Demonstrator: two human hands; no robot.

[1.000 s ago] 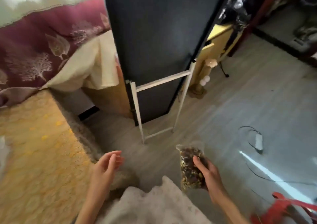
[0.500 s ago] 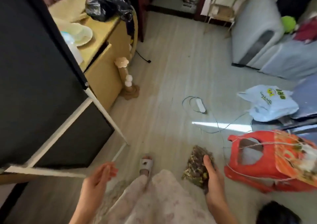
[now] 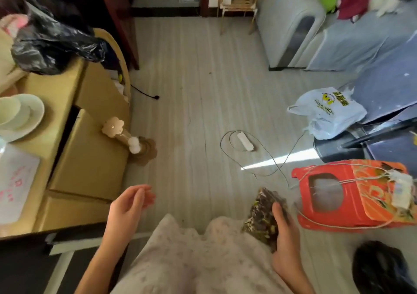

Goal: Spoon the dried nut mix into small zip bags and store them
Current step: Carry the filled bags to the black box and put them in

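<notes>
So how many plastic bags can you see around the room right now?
3: a black bag on the yellow cabinet, a white printed bag on the floor, and the nut bag in the right hand. Others may be hidden.

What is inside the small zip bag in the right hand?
The zip bag shows a dark and yellowish dried nut mix through its clear side. The right hand grips it, covering the bag's right edge, so its contents there are hidden.

Right hand (image 3: 284, 237) grips a filled zip bag (image 3: 262, 217); left hand (image 3: 128, 205) hangs loosely curled.

zip bag (image 3: 262, 217) partly hidden by right hand (image 3: 284, 237), bowl (image 3: 19, 115) cut off
</notes>
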